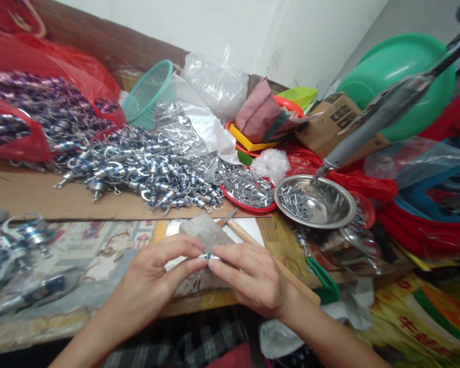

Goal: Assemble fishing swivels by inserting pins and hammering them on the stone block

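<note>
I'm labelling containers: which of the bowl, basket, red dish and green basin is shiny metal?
The bowl, just right of the red dish. Its silvery, reflective surface sets it apart from the dish, teal basket and green basin, all coloured.

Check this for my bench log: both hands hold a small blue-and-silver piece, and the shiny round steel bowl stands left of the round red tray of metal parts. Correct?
One slip: the head view shows the shiny steel bowl right of the red tray.
</note>
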`<state>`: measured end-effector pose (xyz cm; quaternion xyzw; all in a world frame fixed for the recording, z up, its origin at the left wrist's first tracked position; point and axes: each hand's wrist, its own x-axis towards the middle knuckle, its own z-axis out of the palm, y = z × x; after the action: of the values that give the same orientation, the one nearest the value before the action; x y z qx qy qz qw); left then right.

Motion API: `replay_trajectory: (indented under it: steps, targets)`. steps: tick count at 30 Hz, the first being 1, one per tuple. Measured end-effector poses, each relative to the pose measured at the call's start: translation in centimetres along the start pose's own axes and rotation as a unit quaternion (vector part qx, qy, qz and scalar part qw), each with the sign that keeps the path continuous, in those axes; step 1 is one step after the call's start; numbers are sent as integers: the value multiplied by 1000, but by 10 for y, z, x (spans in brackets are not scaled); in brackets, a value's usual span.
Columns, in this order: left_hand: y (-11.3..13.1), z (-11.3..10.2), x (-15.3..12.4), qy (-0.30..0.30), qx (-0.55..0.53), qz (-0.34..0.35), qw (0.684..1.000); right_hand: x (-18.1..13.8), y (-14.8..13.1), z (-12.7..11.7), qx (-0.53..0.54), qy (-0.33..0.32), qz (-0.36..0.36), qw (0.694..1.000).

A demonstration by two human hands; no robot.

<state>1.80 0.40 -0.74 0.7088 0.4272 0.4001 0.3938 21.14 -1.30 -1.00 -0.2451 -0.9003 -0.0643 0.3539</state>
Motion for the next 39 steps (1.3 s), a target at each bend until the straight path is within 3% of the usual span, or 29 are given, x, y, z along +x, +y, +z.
replay_trajectory:
  steps: [5,10,13,15,17,18,19,23,27,32,36,39]
  targets:
    - [-2,0,-1,-11,-14,-15,1000,-1,-2,0,21,11,53,998]
    - [-8,14,-5,56,-148,-163,974,2,-10,7,138,55,210,966]
    - [-9,20,-6,71,-214,-224,948,7,-3,5,195,-1,271,943]
    - [-9,20,-5,55,-246,-257,933,9,19,0,151,-58,307,938]
    - [-10,17,-3,29,-280,-275,919,6,54,-6,5,-86,362,928]
    - [-10,16,-3,18,-293,-278,915,4,75,-8,-104,-116,402,902]
    - [-10,15,-2,9,-301,-281,911,1,95,-9,-143,-130,425,885]
    - [-12,11,1,-18,-297,-284,912,-12,150,-4,-179,-192,457,850]
    - [-18,11,1,-50,-292,-278,914,-14,165,5,-167,-212,460,846]
    - [-24,11,2,-38,-321,-273,906,-3,152,-1,-117,-157,470,861]
    - [-26,10,4,-47,-340,-279,897,10,95,-3,1,-125,453,883]
    - [-28,11,5,-50,-349,-274,895,14,45,6,157,-51,346,924]
